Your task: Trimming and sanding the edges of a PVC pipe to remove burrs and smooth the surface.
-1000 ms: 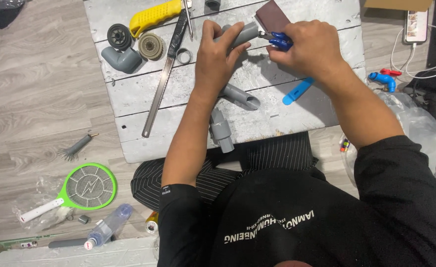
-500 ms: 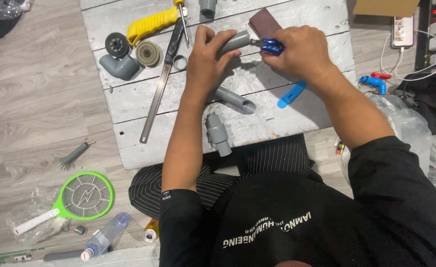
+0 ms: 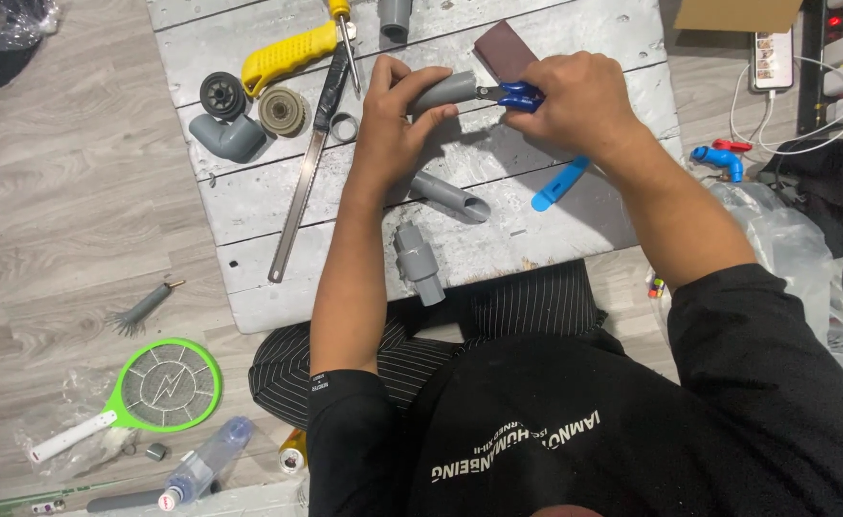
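Near the tabletop's (image 3: 249,206) far edge, my left hand (image 3: 393,129) grips the grey pipe piece (image 3: 445,91); my right hand (image 3: 579,101) works blue-handled pliers (image 3: 512,94) into its end. Other fittings lie untouched.

A short grey pipe piece (image 3: 445,92) is being held in the upper middle of the frame, just above the whitewashed plank surface (image 3: 249,206). It is lying nearly level, tilted slightly up toward the right, and is being wrapped from the left by the fingers (image 3: 412,81) of the left hand (image 3: 393,129). A blue-handled tool (image 3: 512,95) is being gripped in the right hand (image 3: 579,101), just right of the pipe. Its dark metal tip is being pressed against the pipe's right end; the tip's exact shape cannot be told.
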